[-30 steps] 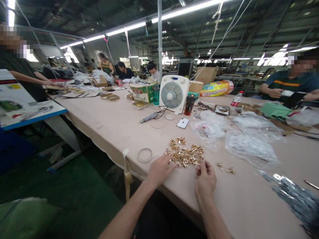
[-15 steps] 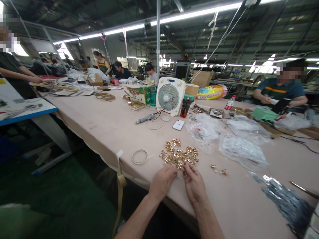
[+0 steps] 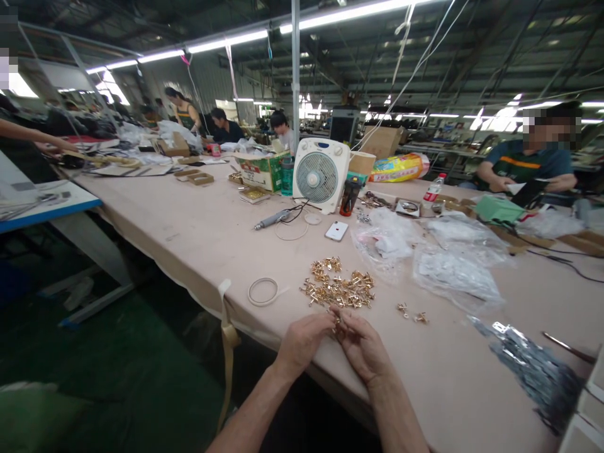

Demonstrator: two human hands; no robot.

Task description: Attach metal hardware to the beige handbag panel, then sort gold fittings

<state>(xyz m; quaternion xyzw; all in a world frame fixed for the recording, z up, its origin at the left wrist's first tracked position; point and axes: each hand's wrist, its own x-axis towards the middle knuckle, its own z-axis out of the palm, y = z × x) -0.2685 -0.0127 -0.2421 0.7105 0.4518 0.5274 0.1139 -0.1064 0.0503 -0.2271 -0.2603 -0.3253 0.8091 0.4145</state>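
Note:
Close to the table's front edge, my left hand (image 3: 304,338) and my right hand (image 3: 362,345) meet at the fingertips. Both are closed in a pinch around a small gold metal fitting (image 3: 337,320), mostly covered by the fingers. Just beyond them lies a loose pile of gold metal fittings (image 3: 343,290), with small bars and rings sticking out. To the right of the pile sit a few stray gold fittings (image 3: 420,318). A roll of narrow pale tape (image 3: 263,292) rests flat on the left.
A white box fan (image 3: 318,176) stands behind the pile, beside a dark bottle (image 3: 350,196). A phone (image 3: 336,231) and a grey handheld power tool (image 3: 274,219) lie nearer. Plastic bags (image 3: 455,277) and flat silver metal parts (image 3: 538,371) occupy the right. Co-workers sit or stand around the table.
My hands have come together at the fingertips, the right one moving left from the pile's edge with a small gold fitting. The view has shifted slightly.

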